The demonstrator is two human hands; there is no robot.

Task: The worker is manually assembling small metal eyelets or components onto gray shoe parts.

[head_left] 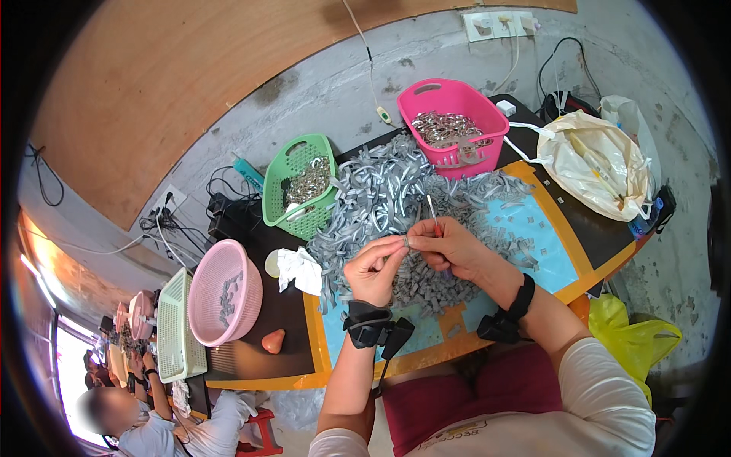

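Observation:
Above the work table, my left hand (373,271) and my right hand (453,247) meet fingertip to fingertip. Both are closed in a pinch around one small greyish piece (406,242), too small to name. My right hand also keeps a thin metal tool with a red handle (438,230) in its fingers, its slim shaft pointing up and away. Under and beyond the hands lies a heap of shiny grey fabric strips (381,179). Nearer, a pile of short grey folded pieces (434,293) spreads below my wrists.
Behind the heap stand a green basket (297,148) and a pink basket (449,90), both with metal parts. Left are a pale pink basket (247,293), a pale green basket (177,324) and a white tissue (299,270). A plastic bag (563,145) sits right. Another person (152,426) works far left.

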